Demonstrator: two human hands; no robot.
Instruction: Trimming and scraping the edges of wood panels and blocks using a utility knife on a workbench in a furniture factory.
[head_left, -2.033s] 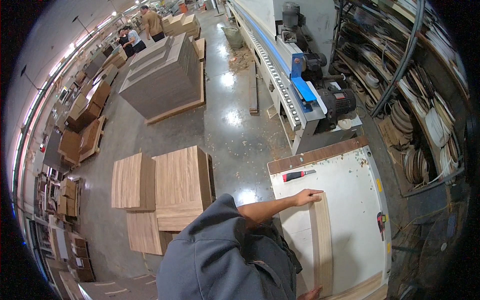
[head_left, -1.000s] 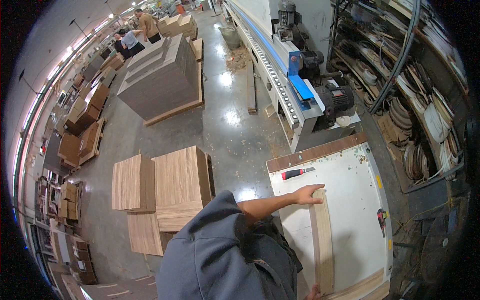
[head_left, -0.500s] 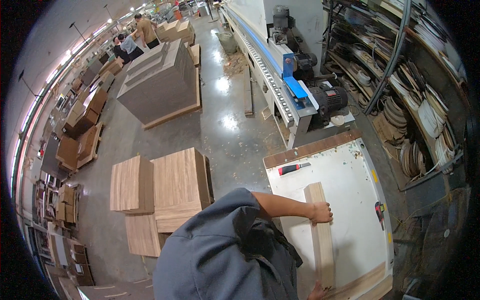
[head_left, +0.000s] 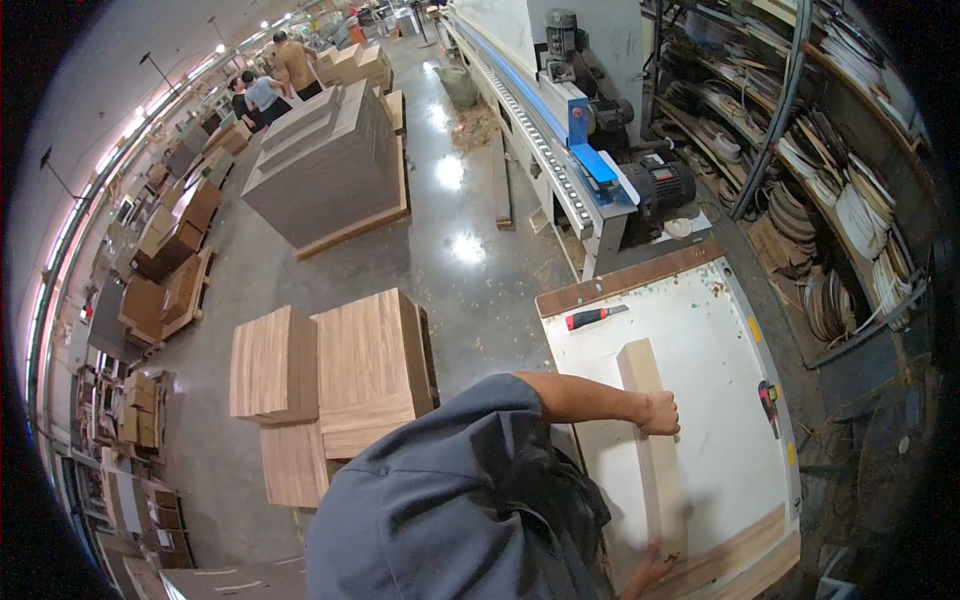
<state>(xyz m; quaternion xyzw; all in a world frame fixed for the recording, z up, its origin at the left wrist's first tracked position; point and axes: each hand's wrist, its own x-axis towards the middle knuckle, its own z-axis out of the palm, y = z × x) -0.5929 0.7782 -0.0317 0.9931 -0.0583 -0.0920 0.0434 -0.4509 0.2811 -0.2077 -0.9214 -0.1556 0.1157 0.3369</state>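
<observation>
A bundle of long, narrow, pale wooden boards (head_left: 654,470) lies lengthwise on a white worktable (head_left: 715,400). My left hand (head_left: 657,413) is closed over it toward its far end, with the fingers curled round its right edge. At the near end, my right hand (head_left: 650,568) grips the same boards, though the picture's lower edge and a slight blur hide part of it. Wood-grained boards (head_left: 745,560) run along the table's near edge. Beyond the bundle lies a red-and-black-handled knife (head_left: 596,317). A red-and-black tool (head_left: 768,408) lies at the table's right edge.
A long machine (head_left: 590,215) with motors stands past the table. Shelves of coiled edging strips (head_left: 835,190) fill the right. Stacked wood-grained panels (head_left: 365,370) stand left, with a large grey panel stack (head_left: 330,165) behind. Several people (head_left: 290,65) are far off.
The view has shifted slightly, moving the table and the panel stacks a little to the right in it. Both hands keep their places on the boards; more of my right hand now shows.
</observation>
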